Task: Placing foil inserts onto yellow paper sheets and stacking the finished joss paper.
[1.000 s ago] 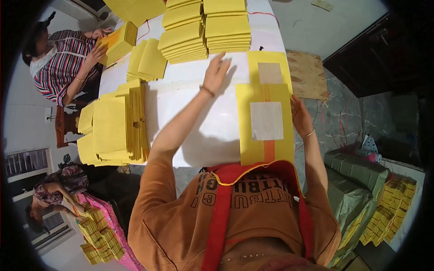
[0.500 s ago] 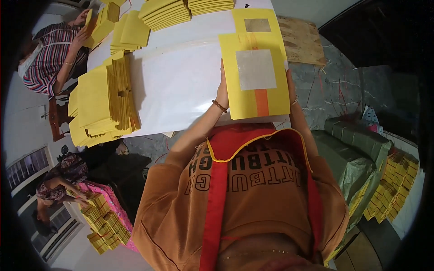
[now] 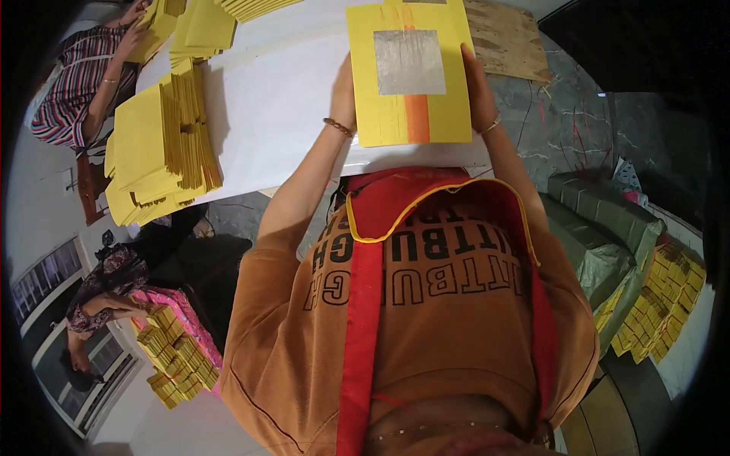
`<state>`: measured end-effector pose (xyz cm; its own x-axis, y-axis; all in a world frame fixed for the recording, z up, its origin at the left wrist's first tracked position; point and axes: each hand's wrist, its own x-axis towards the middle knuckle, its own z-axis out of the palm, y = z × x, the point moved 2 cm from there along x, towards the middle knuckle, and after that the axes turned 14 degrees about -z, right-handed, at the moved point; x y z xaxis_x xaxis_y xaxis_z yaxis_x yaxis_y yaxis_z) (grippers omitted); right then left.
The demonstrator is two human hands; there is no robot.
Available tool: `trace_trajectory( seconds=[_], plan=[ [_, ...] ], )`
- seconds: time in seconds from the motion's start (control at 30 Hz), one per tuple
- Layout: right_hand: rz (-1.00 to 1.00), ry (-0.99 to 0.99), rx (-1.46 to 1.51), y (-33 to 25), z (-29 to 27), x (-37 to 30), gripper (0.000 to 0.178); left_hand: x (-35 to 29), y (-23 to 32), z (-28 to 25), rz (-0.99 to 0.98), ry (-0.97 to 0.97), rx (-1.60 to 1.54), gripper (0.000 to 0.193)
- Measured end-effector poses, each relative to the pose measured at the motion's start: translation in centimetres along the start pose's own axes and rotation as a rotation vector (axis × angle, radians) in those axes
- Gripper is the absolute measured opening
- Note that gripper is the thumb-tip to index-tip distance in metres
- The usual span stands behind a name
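Observation:
A yellow stack of joss paper [image 3: 395, 115], with a silver square and an orange stripe on its top sheet, is over the near right part of the white table. My left hand [image 3: 344, 90] presses along its left side, and my right hand [image 3: 479, 93] is against the right side. Both palms face inward, and the paper partly hides the fingers. At the far end, another silver patch [image 3: 424, 1] shows at the picture's upper edge. How thick the held stack is, I cannot tell from above.
Piled yellow paper [image 3: 144, 140] stands at the table's left, with more bundles [image 3: 204, 30] behind. A co-worker in a striped top [image 3: 65, 114] handles yellow paper at far left; another person [image 3: 106, 296] bends over bundles [image 3: 179, 357]. Green-wrapped stacks [image 3: 601, 228] are at right.
The view has tilted, so the whole scene sits higher in the picture. My hands remain at the joss paper's sides, and its near edge lies slightly farther from the table's front edge.

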<state>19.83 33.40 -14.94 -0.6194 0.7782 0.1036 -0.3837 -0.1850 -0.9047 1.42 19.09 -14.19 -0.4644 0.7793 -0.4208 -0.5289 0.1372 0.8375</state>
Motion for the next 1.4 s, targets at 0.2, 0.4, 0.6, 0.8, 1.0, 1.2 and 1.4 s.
trace_trajectory(
  seconds=[0.2,0.4,0.6,0.8,1.0,1.2,1.4],
  plan=[
    [-0.663,-0.489,-0.804,-7.8,2.2,-1.3,0.033,-7.9,7.6,1.5,0.788,0.106,1.124,0.042],
    [-0.452,-0.568,-0.679,-5.9,2.0,-2.0,0.023,-10.3,6.6,3.6,0.896,-0.25,1.547,0.042],
    [-0.361,-0.468,-0.452,-5.5,1.5,-1.8,0.022,-10.0,7.1,3.8,0.856,-0.371,1.368,0.027],
    [-0.305,-0.431,-0.37,-5.3,1.5,-1.9,0.026,-9.4,7.6,3.8,0.691,-0.386,1.234,0.012],
    [-0.345,-0.424,-0.436,-4.9,1.6,-2.0,0.027,-9.1,7.6,3.7,0.611,-0.353,1.222,0.013],
    [-0.333,-0.402,-0.429,-5.3,1.8,-2.1,0.023,-8.8,7.5,3.7,0.543,-0.334,1.202,0.013],
    [-0.414,-0.462,-0.428,-5.3,1.3,-2.0,0.046,-8.1,7.0,3.2,0.455,-0.328,1.112,0.013]
  ],
)
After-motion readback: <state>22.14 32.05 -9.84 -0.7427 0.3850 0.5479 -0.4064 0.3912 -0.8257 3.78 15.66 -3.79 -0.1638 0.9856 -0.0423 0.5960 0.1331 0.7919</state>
